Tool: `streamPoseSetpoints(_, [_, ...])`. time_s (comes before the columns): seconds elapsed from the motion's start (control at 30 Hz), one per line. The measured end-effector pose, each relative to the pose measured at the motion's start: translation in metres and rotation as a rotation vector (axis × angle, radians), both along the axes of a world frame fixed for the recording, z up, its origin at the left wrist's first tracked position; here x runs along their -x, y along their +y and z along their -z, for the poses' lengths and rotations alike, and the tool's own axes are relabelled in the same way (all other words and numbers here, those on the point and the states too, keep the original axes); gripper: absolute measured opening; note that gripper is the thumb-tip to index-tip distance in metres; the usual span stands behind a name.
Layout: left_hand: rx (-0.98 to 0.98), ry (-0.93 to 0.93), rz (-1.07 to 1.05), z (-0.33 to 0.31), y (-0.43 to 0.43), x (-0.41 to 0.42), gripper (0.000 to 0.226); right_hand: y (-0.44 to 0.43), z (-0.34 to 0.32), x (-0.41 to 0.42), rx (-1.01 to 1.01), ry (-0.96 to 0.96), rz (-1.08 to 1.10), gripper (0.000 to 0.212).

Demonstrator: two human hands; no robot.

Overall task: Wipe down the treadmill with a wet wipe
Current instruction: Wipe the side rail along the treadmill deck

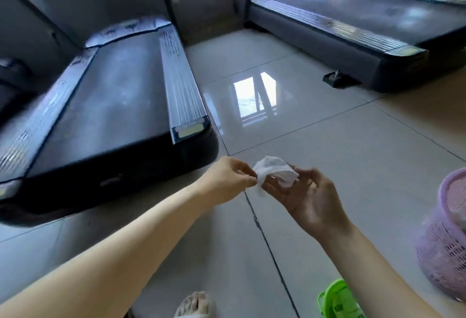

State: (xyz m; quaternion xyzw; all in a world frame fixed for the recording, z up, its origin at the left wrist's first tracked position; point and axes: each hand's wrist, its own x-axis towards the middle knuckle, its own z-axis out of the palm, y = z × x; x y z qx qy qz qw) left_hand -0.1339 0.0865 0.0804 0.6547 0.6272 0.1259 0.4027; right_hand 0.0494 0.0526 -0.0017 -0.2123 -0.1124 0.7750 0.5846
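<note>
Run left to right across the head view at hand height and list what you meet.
treadmill → left hand, pinching the wipe's edge → wet wipe → right hand → pink mesh basket at the right edge.

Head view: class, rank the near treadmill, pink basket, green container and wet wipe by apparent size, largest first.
1. near treadmill
2. pink basket, though partly cut off by the frame
3. green container and wet wipe look alike; the container is cropped and nearer, so unranked
</note>
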Motion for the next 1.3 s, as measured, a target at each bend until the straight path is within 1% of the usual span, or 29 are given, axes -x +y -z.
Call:
streamPoseSetpoints(0.03, [0.038,-0.036,-0.033,-0.002,-0.002,0.01,0.01,0.003,-0.003,0.009,-0.006,-0.002,-0.015,0.037])
streamPoseSetpoints(0.1, [0.08,-0.113,-0.11,-0.008,-0.007,0.034,0.016,0.008,-0.008,0.031,-0.038,-0.1,-0.044,0.035])
streamPoseSetpoints(0.13, [0.072,-0.133,-0.136,-0.011,-0.01,0.046,0.017,0.01,-0.011,0.044,-0.068,-0.177,-0.06,0.036])
streamPoseSetpoints(0.2, [0.034,-0.15,-0.186,-0.015,-0.012,0.065,0.018,0.012,-0.018,0.066,-0.142,-0.34,-0.096,0.027])
streamPoseSetpoints(0.3, [-0.042,-0.17,-0.262,-0.012,-0.004,0.082,0.018,0.02,-0.025,0.093,-0.294,-0.679,-0.139,0.02])
streamPoseSetpoints(0.37, [-0.036,-0.244,-0.296,-0.005,0.008,0.089,0.018,0.027,-0.022,0.105,-0.309,-0.868,-0.093,0.014])
streamPoseSetpoints(0.4, [-0.014,-0.281,-0.292,0.0,0.018,0.093,0.02,0.034,-0.019,0.111,-0.297,-0.932,-0.046,0.014])
streamPoseSetpoints(0.47, [0.035,-0.311,-0.247,0.005,0.033,0.092,0.022,0.042,-0.015,0.112,-0.302,-1.004,0.039,0.021])
streamPoseSetpoints(0.53, [0.08,-0.359,-0.222,0.011,0.054,0.097,0.018,0.059,-0.011,0.118,-0.376,-1.09,0.081,0.019])
streamPoseSetpoints(0.6, [0.137,-0.428,-0.251,0.016,0.082,0.103,0.017,0.084,-0.01,0.129,-0.411,-1.196,0.135,0.018])
streamPoseSetpoints(0.67, [0.184,-0.482,-0.297,0.024,0.108,0.115,0.026,0.117,-0.008,0.143,-0.398,-1.273,0.191,0.027])
streamPoseSetpoints(0.7, [0.191,-0.492,-0.321,0.028,0.119,0.122,0.027,0.132,-0.009,0.15,-0.389,-1.285,0.211,0.029])
streamPoseSetpoints(0.73, [0.175,-0.483,-0.348,0.035,0.135,0.134,0.025,0.15,-0.007,0.159,-0.372,-1.295,0.234,0.029])
streamPoseSetpoints(0.8, [0.056,-0.438,-0.43,0.047,0.166,0.163,0.019,0.184,-0.01,0.178,-0.334,-1.321,0.329,0.028])
streamPoseSetpoints(0.83, [-0.025,-0.431,-0.501,0.054,0.184,0.182,0.015,0.202,-0.01,0.187,-0.341,-1.391,0.383,0.027])
streamPoseSetpoints(0.9, [-0.187,-0.393,-0.668,0.069,0.218,0.222,0.005,0.24,-0.01,0.209,-0.424,-1.624,0.429,0.023])
streamPoseSetpoints(0.97, [-0.238,-0.296,-0.797,0.086,0.239,0.253,0.008,0.275,-0.005,0.234,-0.577,-1.887,0.348,0.02])
streamPoseSetpoints(1.03, [-0.174,-0.247,-0.804,0.105,0.252,0.266,0.015,0.3,0.011,0.262,-0.667,-2.167,0.11,0.019])
streamPoseSetpoints(1.07, [-0.125,-0.249,-0.768,0.112,0.256,0.266,0.017,0.304,0.021,0.276,-0.657,-2.296,-0.028,0.025])
streamPoseSetpoints(1.1, [-0.086,-0.26,-0.735,0.12,0.261,0.263,0.018,0.302,0.032,0.288,-0.659,-2.396,-0.117,0.035])
streamPoseSetpoints(1.13, [-0.058,-0.271,-0.717,0.123,0.262,0.259,0.019,0.295,0.041,0.297,-0.689,-2.459,-0.161,0.044])
streamPoseSetpoints(1.2, [-0.029,-0.305,-0.724,0.126,0.268,0.254,0.023,0.275,0.058,0.31,-0.813,-2.434,-0.18,0.053])
streamPoseSetpoints(1.3, [-0.013,-0.268,-0.732,0.132,0.279,0.256,0.031,0.269,0.069,0.312,-1.112,-2.395,-0.298,0.059])
